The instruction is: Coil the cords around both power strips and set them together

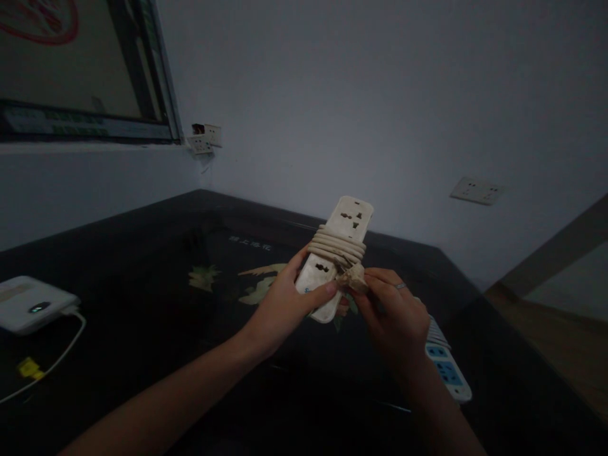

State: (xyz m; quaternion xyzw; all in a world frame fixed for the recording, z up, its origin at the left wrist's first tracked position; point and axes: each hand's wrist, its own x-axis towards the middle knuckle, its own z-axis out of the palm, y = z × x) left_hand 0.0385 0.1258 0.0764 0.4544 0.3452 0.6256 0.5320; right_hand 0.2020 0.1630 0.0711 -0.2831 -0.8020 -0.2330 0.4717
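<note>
A white power strip is held tilted above the dark table, its cord wound several times around its middle. My left hand grips the strip's lower left side, thumb across the front face. With closed fingers, my right hand pinches the cord's plug against the strip's right side. Part of the plug is covered by the fingers. Behind my right wrist lies a second power strip with blue socket panels and a cord wrapped around it, partly hidden by the hand.
The black table has a printed flower pattern. At the left sits a white box-shaped device with a white cable and a yellow tag. Wall sockets are on the right, and loose outlets near the window corner.
</note>
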